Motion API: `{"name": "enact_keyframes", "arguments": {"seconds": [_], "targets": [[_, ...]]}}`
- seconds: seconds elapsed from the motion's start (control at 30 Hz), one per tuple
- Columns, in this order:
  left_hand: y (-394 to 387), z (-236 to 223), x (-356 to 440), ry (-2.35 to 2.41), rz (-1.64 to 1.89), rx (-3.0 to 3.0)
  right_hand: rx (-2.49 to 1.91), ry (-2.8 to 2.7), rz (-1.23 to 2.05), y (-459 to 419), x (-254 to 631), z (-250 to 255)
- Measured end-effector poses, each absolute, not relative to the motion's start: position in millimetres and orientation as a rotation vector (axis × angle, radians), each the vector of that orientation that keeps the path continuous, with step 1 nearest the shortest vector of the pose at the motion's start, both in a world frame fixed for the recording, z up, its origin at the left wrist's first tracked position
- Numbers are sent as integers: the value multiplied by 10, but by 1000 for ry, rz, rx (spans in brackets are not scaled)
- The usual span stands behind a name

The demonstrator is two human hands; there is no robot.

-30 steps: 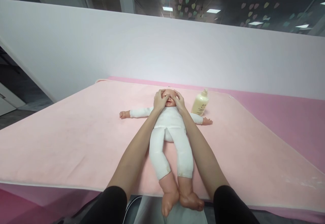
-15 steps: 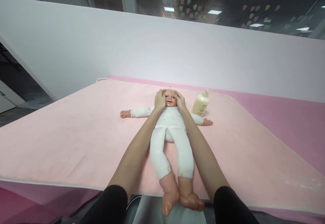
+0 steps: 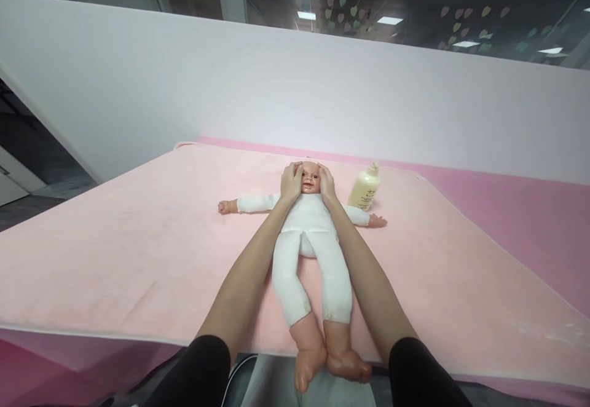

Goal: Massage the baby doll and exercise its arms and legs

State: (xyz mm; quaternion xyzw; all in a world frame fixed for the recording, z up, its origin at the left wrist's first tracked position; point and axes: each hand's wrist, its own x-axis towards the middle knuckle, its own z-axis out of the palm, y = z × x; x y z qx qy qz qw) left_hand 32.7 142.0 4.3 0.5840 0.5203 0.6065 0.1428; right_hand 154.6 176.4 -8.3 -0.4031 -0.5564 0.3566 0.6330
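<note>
A white-bodied baby doll (image 3: 308, 215) lay face-up at centre frame, feet toward the lower edge, perhaps so I could reach its head (image 3: 310, 181). My left hand (image 3: 291, 181) and right hand (image 3: 327, 183) cupped either side, fingers curved loosely together. A pump bottle (image 3: 364, 189) stood right of centre, seemingly kept handy.

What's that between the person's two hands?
In the head camera's view, the doll's head lies between the left hand and the right hand, one at each side of it.
</note>
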Motion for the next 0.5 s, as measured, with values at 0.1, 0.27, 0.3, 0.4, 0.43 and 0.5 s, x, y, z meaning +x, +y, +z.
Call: {"name": "enact_keyframes", "arguments": {"seconds": [0.1, 0.27, 0.3, 0.4, 0.43, 0.5], "targets": [[1424, 37, 332, 1489, 1760, 1697, -935, -1339, 791, 1697, 1552, -57], [1473, 22, 309, 1499, 1755, 1644, -1011, -1404, 731, 1600, 1576, -1], [1481, 22, 305, 1505, 1753, 1637, -1032, -1407, 716, 1588, 1576, 10], [1492, 30, 301, 1535, 1734, 1625, -1102, -1400, 680, 1577, 1574, 31], [1493, 34, 301, 1544, 1726, 1625, -1119, -1398, 674, 1582, 1576, 33], [1491, 42, 305, 1553, 1718, 1623, -1123, -1399, 677, 1602, 1586, 29]]}}
